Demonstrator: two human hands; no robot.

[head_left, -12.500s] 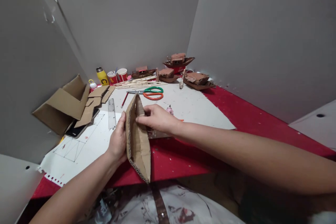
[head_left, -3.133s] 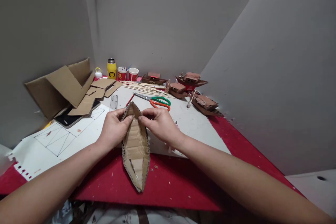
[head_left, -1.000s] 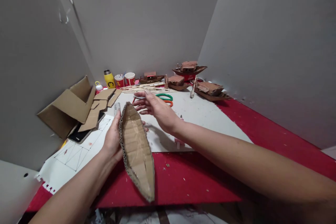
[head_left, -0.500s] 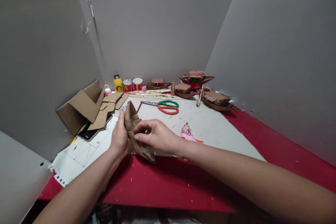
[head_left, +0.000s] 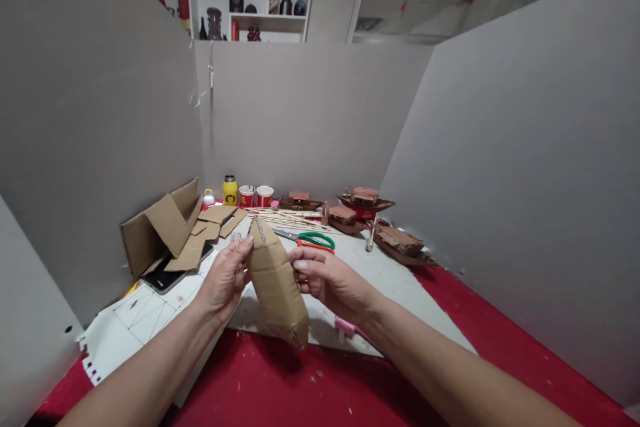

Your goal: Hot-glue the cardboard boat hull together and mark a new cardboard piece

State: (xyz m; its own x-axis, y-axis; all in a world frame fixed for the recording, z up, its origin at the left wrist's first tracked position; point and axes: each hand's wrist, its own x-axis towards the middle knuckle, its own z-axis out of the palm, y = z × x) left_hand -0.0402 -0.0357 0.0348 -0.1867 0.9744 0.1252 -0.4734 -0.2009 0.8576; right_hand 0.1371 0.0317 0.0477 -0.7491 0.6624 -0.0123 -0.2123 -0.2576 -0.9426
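A folded cardboard boat hull (head_left: 278, 283), tan and pointed at its upper end, is held tilted above the front of the table with its flat underside towards me. My left hand (head_left: 226, 277) pinches its left edge near the top. On the right edge, the fingers of my right hand (head_left: 333, 280) are closed round the cardboard, with some fingertips hidden behind it. Just beyond the hull lie scissors (head_left: 315, 240) with green and orange handles. A pink glue gun (head_left: 345, 327) shows partly beneath my right forearm.
Several brown model boats (head_left: 400, 243) stand at the back right. Thin wooden sticks (head_left: 295, 219), paper cups (head_left: 265, 195) and a yellow bottle (head_left: 230, 191) are along the back. At left are cardboard pieces (head_left: 170, 223), a phone (head_left: 170, 277) and a drawn sheet (head_left: 125, 320). Grey panels (head_left: 310, 113) enclose the table.
The hull has been turned so its underside faces me instead of its open inside. My right hand has moved from inside it to its right edge. The view has tipped upward, showing shelves.
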